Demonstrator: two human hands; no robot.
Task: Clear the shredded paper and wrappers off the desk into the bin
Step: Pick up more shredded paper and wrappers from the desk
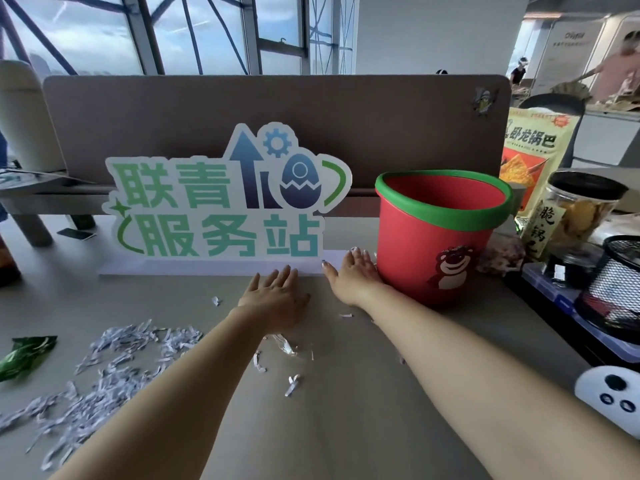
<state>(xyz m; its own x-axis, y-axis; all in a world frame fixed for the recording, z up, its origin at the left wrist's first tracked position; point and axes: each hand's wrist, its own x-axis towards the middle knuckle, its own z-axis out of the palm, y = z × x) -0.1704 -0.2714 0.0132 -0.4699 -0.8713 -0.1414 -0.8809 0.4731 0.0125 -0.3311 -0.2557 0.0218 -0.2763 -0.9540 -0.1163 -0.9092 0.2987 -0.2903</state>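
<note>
Both hands lie stretched across the desk (346,427), palms down: the left hand (273,299) at centre, the right hand (353,275) just beside the base of the red bin (408,244); contact with it cannot be confirmed. Fingers (285,277) on both are straight and released, holding nothing. The shredded paper (121,351) lies heaped to the near left, with stray shreds at centre; 1 green wrapper (24,355) sits at the far left edge, and 1 clear wrapper (285,344) beside the left wrist. Recommended: draw the bin nearer first, rake the shreds into 1 heap with flat palms, then lift cupped loads over the rim. The surface is pale and smooth, so shreds should slide freely. A lettered sign (221,202) stands against a brown partition (242,109); snack packets (533,150) stand at right; windows (194,29) lie beyond.
</note>
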